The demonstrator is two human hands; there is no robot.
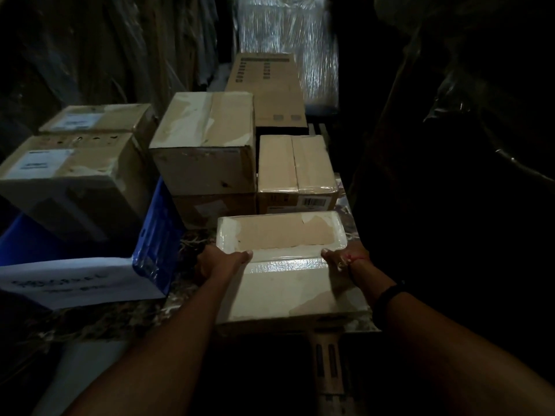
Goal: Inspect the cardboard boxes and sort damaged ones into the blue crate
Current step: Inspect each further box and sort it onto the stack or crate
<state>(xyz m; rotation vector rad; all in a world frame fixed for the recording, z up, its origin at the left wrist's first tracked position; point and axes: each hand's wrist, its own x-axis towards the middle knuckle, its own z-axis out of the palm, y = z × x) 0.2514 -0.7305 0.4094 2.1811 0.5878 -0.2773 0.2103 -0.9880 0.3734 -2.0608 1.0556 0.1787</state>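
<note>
- I have both hands on the near box (282,283). The left hand (222,261) clasps its left end with the thumb laid along the top edge, and the right hand (342,258) clasps its right end.
- The near box sits low in the middle of my view, in front of the stack of boxes (204,151). I cannot tell whether it rests on the table (120,319) or is already raised off it.
- Its long axis runs left to right, so the 2 hands sit at its 2 short ends.
- Its top face shows a brown patch where the pale outer layer looks peeled away. In this dim light I judge that as damage.
- The blue crate (156,250) lies to the left of the near box, just beside the left hand, so that hand is the nearer one.
- A big box (75,187) already fills much of the crate, and I cannot tell how much room remains.
- I judge the coming move to be a sideways carry to the left, with the left end leading and high enough to pass over the crate wall.
</note>
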